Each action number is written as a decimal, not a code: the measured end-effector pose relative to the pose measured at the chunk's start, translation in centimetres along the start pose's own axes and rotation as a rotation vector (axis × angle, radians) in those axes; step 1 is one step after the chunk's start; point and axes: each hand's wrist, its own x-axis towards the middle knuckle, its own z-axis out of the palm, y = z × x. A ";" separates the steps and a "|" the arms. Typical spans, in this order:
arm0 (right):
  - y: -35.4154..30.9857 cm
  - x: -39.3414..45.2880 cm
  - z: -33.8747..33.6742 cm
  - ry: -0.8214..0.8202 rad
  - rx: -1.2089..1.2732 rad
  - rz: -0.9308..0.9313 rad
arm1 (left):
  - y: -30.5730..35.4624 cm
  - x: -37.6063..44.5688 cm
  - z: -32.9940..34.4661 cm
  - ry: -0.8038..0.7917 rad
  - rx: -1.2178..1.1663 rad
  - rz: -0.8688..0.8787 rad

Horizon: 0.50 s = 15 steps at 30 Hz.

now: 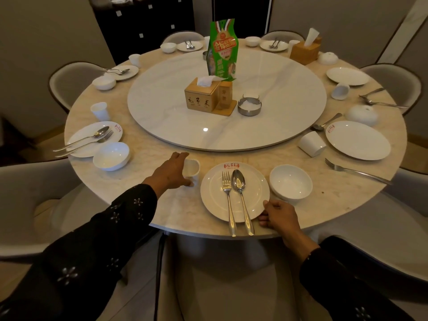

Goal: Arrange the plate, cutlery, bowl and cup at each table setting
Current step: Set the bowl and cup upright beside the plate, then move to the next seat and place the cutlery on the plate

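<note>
I note the left hand [172, 169] curled round a white cup [192, 167], which stands upright on the round marble table [139, 181], just left of the near plate [235, 193]. The right hand [279, 215] pinches that plate's near right rim. A fork [228, 195] and a spoon [240, 193] lie side by side on the plate, handles overhanging toward me. A white bowl [290, 183] sits upright just right of the plate. The plate's far rim carries a red printed logo; I cannot read its characters. On the turntable [278, 89], a wooden tissue box [201, 97] bears dark brush characters, not legible to me, and a green snack bag [222, 49] shows yellow lettering on red, likewise unreadable.
</note>
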 end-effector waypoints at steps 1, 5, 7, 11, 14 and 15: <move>-0.1 -0.1 -0.3 0.010 0.002 0.006 | 0.0 -0.5 -0.1 0.014 -0.004 -0.009; -0.7 -0.9 -2.2 0.072 -0.023 -0.009 | 0.8 -3.3 0.0 0.158 -0.034 -0.022; -1.3 -1.2 -3.5 0.078 -0.060 -0.068 | 1.8 -5.0 0.2 0.233 -0.100 -0.010; -4.0 -2.3 -6.0 0.076 -0.069 -0.196 | 4.6 -8.5 0.5 0.273 -0.255 0.046; -5.7 -3.4 -7.5 0.104 -0.051 -0.287 | 6.8 -10.5 0.4 0.253 -0.283 0.088; -6.1 -3.9 -7.8 0.110 -0.039 -0.302 | 7.4 -11.0 0.3 0.253 -0.296 0.096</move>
